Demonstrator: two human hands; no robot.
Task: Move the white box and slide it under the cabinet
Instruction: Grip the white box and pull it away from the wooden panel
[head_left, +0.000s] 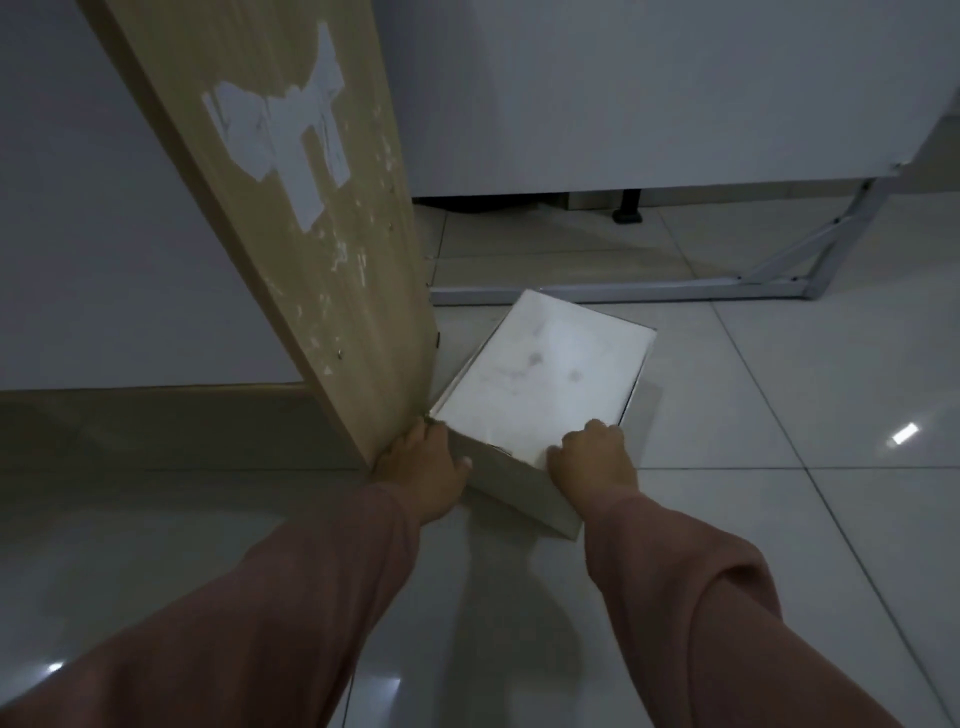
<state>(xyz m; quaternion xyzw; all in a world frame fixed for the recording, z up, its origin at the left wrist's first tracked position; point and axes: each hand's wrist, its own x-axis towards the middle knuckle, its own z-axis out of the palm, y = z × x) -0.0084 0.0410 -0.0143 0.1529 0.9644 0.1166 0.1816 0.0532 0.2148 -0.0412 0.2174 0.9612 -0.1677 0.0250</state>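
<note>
A flat white box lies on the tiled floor, turned at an angle, its left edge against the foot of a tan wooden panel. My left hand grips the box's near left corner, squeezed between box and panel. My right hand holds the near right corner, fingers curled over the top edge. Beyond the box, a white cabinet stands on a metal frame, with a dark gap under it. Both sleeves are dusty pink.
The tan panel carries torn white sticker remains and leans across the left of the view. A black foot shows under the cabinet. A diagonal white frame strut rises at the right. Glossy light floor tiles spread to the right and near me.
</note>
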